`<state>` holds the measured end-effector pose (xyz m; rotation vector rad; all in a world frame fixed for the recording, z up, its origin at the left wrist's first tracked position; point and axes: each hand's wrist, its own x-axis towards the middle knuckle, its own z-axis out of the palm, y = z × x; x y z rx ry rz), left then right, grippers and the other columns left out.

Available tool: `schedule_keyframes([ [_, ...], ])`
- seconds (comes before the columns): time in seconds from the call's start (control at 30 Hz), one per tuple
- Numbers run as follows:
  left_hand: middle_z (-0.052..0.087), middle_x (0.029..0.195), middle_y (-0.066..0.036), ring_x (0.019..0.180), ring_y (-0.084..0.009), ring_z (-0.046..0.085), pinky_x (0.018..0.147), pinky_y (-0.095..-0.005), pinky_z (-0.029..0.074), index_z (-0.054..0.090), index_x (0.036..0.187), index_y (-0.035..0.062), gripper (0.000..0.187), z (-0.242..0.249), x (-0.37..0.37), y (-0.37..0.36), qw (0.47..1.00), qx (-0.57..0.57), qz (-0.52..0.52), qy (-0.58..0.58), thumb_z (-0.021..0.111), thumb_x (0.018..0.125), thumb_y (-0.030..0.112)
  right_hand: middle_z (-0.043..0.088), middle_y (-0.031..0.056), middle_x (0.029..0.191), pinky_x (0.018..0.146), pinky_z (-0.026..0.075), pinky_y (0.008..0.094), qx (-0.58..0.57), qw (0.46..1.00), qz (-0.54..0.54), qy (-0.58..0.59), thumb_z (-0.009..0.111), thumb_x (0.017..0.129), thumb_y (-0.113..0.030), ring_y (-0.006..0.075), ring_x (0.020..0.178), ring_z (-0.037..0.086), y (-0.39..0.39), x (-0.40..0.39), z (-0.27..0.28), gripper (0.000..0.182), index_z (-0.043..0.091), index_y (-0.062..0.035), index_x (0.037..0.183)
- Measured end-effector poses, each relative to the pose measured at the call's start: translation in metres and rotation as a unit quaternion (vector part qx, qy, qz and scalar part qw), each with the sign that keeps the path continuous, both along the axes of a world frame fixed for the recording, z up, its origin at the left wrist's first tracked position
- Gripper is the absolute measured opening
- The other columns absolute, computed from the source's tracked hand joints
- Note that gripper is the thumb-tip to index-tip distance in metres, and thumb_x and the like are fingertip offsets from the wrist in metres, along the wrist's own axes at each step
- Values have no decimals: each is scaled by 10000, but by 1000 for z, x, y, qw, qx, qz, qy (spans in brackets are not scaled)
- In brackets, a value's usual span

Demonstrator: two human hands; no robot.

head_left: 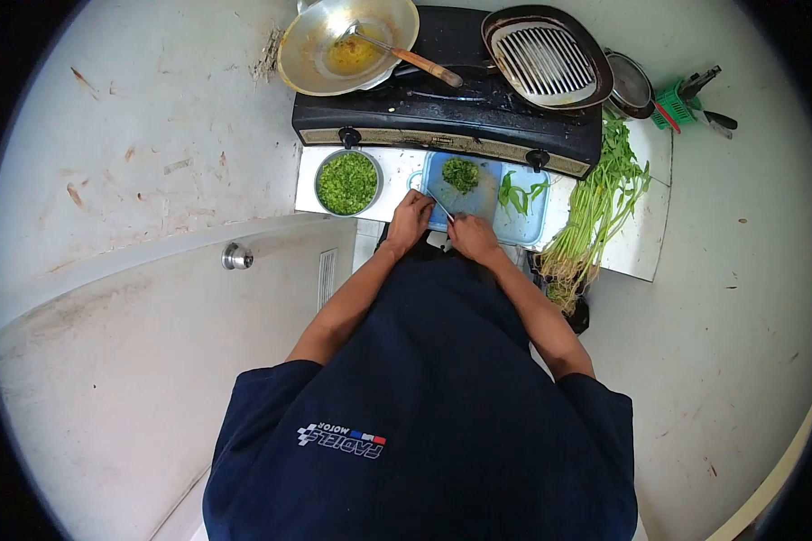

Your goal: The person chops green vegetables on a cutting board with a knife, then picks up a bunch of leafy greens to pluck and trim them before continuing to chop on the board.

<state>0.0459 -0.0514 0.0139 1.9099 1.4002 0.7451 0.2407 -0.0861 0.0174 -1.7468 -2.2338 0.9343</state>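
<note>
My right hand (472, 236) is closed around the handle of a small knife (440, 206) at the near edge of a blue cutting board (537, 225). The blade points up and left across the board. My left hand (411, 218) is at the board's left near corner, fingers curled together close to the blade tip. What those fingers hold, if anything, is too small to make out. A pile of chopped greens (461, 175) lies beyond the knife, and loose green leaves (521, 193) lie on the board's right part. Left of the board stands a round bowl of finely chopped greens (347, 183).
Behind the board is a black gas stove (451, 113), carrying a wok (302, 45) with a wooden-handled ladle (424, 68) and a grill pan (546, 59). A rooted bunch of greens (600, 203) hangs over the counter's edge. A green basket (674, 105) holds utensils.
</note>
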Motion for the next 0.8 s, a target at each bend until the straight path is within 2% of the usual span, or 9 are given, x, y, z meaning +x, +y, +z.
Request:
schedule_keyframes([
  [0.1, 659, 968, -186, 859, -366, 676, 765, -431, 556, 739, 1048, 0, 159, 1, -2, -1, 1000, -1, -1, 3, 686, 898, -3, 723, 271, 880, 750, 573, 547, -17, 1000, 14, -6, 519, 1031, -310, 446, 816, 719, -3, 5, 1, 401, 685, 40, 925],
  [0.23, 686, 1003, -180, 902, -357, 691, 792, -416, 562, 711, 1073, -6, 185, 4, 0, -1, 998, -56, 27, 6, 692, 890, -19, 692, 295, 765, 729, 574, 539, -10, 1000, -29, -5, 551, 1019, -314, 481, 735, 698, -12, 11, 2, 411, 673, 59, 896],
  [0.33, 680, 1006, -197, 915, -397, 678, 805, -454, 550, 657, 1137, -2, 229, -6, -2, 1, 999, -25, 12, -32, 681, 910, 12, 691, 292, 761, 720, 573, 549, -14, 999, -38, -9, 545, 1022, -330, 487, 732, 695, -12, 13, 0, 423, 672, 55, 902],
  [0.43, 700, 1044, -183, 954, -345, 712, 812, -414, 572, 628, 1110, -16, 220, -8, -3, 2, 999, -40, 12, -9, 695, 901, -10, 692, 288, 760, 709, 571, 557, -4, 999, -32, -6, 545, 1021, -341, 488, 731, 695, -10, 13, 1, 424, 673, 46, 908],
  [0.6, 700, 1046, -187, 967, -346, 715, 822, -420, 570, 612, 1103, -13, 205, -9, -2, 1, 998, -58, 26, -27, 687, 912, -9, 713, 275, 819, 752, 572, 553, -31, 999, -4, -13, 526, 1027, -332, 463, 786, 713, -8, 10, 20, 403, 690, 30, 962],
  [0.8, 696, 1039, -195, 975, -366, 703, 848, -439, 555, 622, 1116, -11, 218, -6, -4, 0, 999, -35, 12, -17, 690, 910, 4, 691, 289, 761, 716, 569, 564, -22, 1000, -3, -17, 549, 1019, -350, 483, 736, 696, -7, 9, 8, 405, 678, 29, 957],
])
